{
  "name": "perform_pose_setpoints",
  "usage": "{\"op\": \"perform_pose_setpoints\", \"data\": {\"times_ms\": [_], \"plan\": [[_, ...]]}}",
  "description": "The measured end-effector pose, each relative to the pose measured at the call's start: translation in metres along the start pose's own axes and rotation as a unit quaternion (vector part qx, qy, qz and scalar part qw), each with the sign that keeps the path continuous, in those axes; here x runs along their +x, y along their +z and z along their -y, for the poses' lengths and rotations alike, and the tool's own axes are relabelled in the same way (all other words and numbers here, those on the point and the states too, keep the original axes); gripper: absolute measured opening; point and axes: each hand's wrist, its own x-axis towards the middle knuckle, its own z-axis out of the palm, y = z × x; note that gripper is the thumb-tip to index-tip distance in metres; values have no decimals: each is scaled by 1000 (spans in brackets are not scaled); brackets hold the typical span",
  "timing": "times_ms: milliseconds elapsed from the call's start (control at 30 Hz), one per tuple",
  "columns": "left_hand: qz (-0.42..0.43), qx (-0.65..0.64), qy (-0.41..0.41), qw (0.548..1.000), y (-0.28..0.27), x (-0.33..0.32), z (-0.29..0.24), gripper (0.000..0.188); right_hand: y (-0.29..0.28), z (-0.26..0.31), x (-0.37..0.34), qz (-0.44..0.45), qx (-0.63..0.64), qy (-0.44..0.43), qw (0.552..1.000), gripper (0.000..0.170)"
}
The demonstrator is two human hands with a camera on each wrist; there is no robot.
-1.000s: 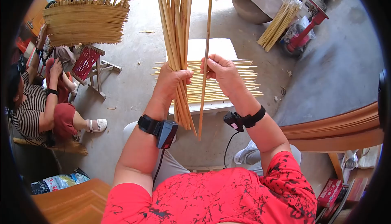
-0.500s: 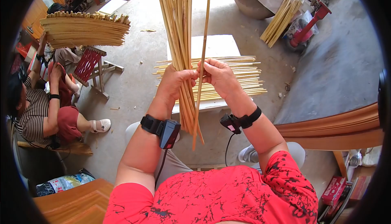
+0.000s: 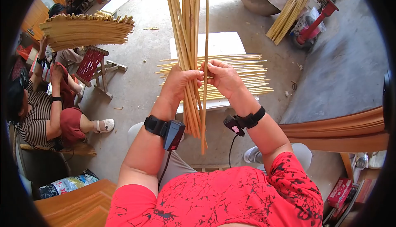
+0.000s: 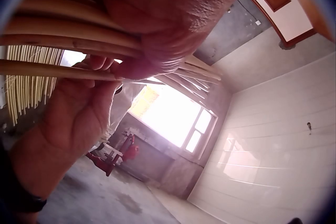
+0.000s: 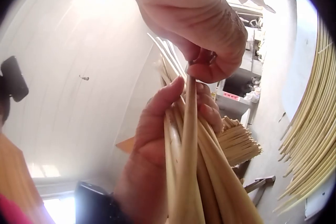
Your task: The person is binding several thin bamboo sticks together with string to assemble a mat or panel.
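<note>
My left hand [image 3: 178, 82] grips a bundle of long tan stalks [image 3: 187, 33], held upright, its lower ends fanned below the fist. Just to its right, my right hand [image 3: 225, 78] pinches a single stalk [image 3: 206, 29] between thumb and fingers, close against the left thumb. The right wrist view has the pinched stalk [image 5: 188, 145] in front of the bundle [image 5: 212, 166]. Behind the hands, a row of stalks [image 3: 247, 72] lies crosswise on a white board [image 3: 227, 43]. In the left wrist view the right hand [image 4: 79, 113] is beyond the bundle.
At the left sits a person in a striped top [image 3: 39, 115], by a thick stalk mat [image 3: 86, 31] and a red-webbed stool [image 3: 91, 64]. More stalks [image 3: 286, 18] lean near a red metal stand [image 3: 315, 25]. A curved wooden edge [image 3: 334, 130] is at the right.
The single stalk has come left, close against the bundle, and now stands nearly upright. My right hand has moved nearer the left. The mat at the left is tilted differently.
</note>
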Motion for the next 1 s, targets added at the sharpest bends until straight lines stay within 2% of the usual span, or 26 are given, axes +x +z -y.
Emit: {"op": "perform_pose_setpoints", "data": {"times_ms": [133,200,233,267,333,400,533,600,633,667,733,767,800,867,900,933,1000], "plan": [[32,-9,11,999,-1,2,5,25,10,3,-1,-17,-63,-42,997,14],[58,-19,15,998,4,-2,2,29,17,6,-3,-79,-177,-91,977,13],[70,-30,-19,997,0,0,4,30,18,6,-3,-79,-177,-91,977,12],[71,-29,-13,997,2,-1,3,30,18,5,-3,-75,-179,-95,976,12],[78,-26,-17,996,7,-5,3,30,18,2,-3,-113,-271,-166,941,11],[70,-35,-22,997,10,-6,2,28,19,2,-4,-107,-274,-177,939,12],[50,-30,-12,998,12,-7,1,26,28,9,-9,-108,-255,-176,945,14],[44,-21,-3,999,13,-6,5,25,39,17,-8,-85,-165,-208,960,26],[48,25,-12,998,10,-3,11,26,37,20,-6,-73,-193,-203,957,39],[53,70,-20,996,12,-4,11,26,34,21,-2,-76,-194,-207,956,39],[63,82,-24,994,19,-8,11,25,31,21,7,-37,-145,-233,961,45],[68,94,-29,993,22,-11,10,24,29,24,5,1,-32,-172,985,48],[72,95,-27,992,22,-12,12,24,27,27,5,0,-33,-176,984,48],[131,83,-87,984,22,-12,14,22,22,32,6,85,82,-111,987,38],[167,43,-82,982,24,-15,15,20,24,33,2,80,116,-103,985,33],[170,43,-80,981,26,-16,13,20,22,32,1,80,113,-105,985,33],[163,102,-80,978,27,-19,13,21,20,28,0,53,140,-96,984,32]]}}
